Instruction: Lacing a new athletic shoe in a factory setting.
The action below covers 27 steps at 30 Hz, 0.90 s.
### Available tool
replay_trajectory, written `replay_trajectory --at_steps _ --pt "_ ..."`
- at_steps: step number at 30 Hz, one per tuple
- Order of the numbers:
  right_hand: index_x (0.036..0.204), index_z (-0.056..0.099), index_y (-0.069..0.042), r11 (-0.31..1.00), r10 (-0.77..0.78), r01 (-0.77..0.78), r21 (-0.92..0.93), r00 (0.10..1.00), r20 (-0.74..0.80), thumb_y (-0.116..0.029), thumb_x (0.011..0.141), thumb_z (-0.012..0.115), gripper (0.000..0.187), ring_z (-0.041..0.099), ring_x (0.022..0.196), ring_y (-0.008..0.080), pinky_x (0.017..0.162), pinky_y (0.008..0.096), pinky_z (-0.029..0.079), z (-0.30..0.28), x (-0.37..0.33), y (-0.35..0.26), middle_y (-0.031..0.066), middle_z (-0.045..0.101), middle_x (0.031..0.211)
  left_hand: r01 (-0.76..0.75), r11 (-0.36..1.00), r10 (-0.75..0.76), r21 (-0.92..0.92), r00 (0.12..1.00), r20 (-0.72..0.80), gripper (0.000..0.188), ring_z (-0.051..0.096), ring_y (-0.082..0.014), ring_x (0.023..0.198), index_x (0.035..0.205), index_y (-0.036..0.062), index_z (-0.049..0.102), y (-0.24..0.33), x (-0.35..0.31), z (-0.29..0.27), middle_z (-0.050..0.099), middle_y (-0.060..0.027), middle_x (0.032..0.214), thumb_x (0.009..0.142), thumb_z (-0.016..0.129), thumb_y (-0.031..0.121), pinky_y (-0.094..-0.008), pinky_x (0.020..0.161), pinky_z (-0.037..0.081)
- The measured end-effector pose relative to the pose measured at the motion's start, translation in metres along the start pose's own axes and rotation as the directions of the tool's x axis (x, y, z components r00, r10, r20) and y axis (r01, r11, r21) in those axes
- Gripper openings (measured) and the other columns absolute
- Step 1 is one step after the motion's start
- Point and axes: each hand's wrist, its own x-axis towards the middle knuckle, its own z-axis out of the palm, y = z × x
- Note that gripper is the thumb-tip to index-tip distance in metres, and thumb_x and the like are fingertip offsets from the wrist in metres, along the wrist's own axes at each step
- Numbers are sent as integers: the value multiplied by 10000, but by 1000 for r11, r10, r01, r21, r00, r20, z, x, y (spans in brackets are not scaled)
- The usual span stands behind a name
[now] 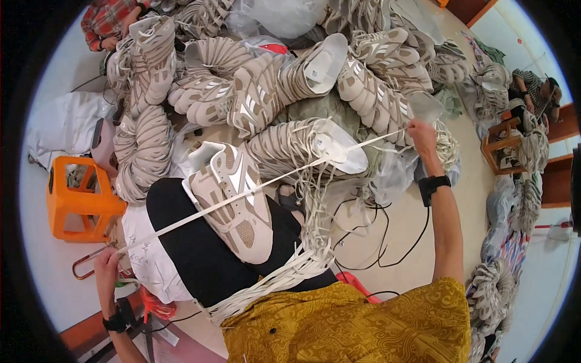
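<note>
A single cream shoelace (pixel 251 192) is pulled straight on a slant between my two hands. At the lower left, my left hand (pixel 108 264) is closed on one end. My right hand (pixel 422 134), raised at the right, pinches the other end. Beneath the lace, a beige and white shoe upper (pixel 245 227) lies across my lap on black cloth (pixel 175 212). Its eyelets show with no lace through them. A thick bunch of loose cream laces (pixel 284 275) drapes over my lap, and more strands hang beside the upper.
Nested stacks of shoe uppers (pixel 260 91) crowd the far side. An orange stool (pixel 85 196) stands at the left. Black cables (pixel 381 242) trail over the floor on the right. Other people sit at the far left, in a plaid sleeve (pixel 109 21), and at the right (pixel 535 94).
</note>
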Motion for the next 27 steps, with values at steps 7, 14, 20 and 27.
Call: replay_trajectory --at_steps 7,14,20,27 --pt "705 586 -49 983 44 -44 180 999 7 -123 658 551 95 565 623 305 562 351 440 6 -6 -16 146 564 653 20 1000 -20 4 1000 16 154 351 -31 395 730 52 533 -6 -2 -4 421 42 514 840 484 148 -179 359 258" --pt "735 607 -49 965 80 -93 245 995 63 -112 664 565 104 575 614 287 561 326 448 4 -4 -23 142 572 654 -9 1000 9 2 1000 9 177 361 -41 396 704 57 512 -10 -4 -7 418 33 501 847 463 150 -184 359 265" --pt "753 609 -56 956 105 -122 268 992 77 -112 662 569 114 574 602 268 565 317 446 5 -4 -22 136 572 651 24 998 -28 61 997 67 193 393 -41 437 774 43 523 -10 -4 -12 435 35 551 860 448 198 -176 389 303" --pt "790 629 -77 990 7 -7 138 1000 -5 -108 674 566 135 577 658 292 577 340 446 -4 3 0 137 588 709 -10 999 9 -34 999 -36 139 398 -44 434 808 24 555 -4 -3 -21 448 31 547 842 464 124 -181 392 304"
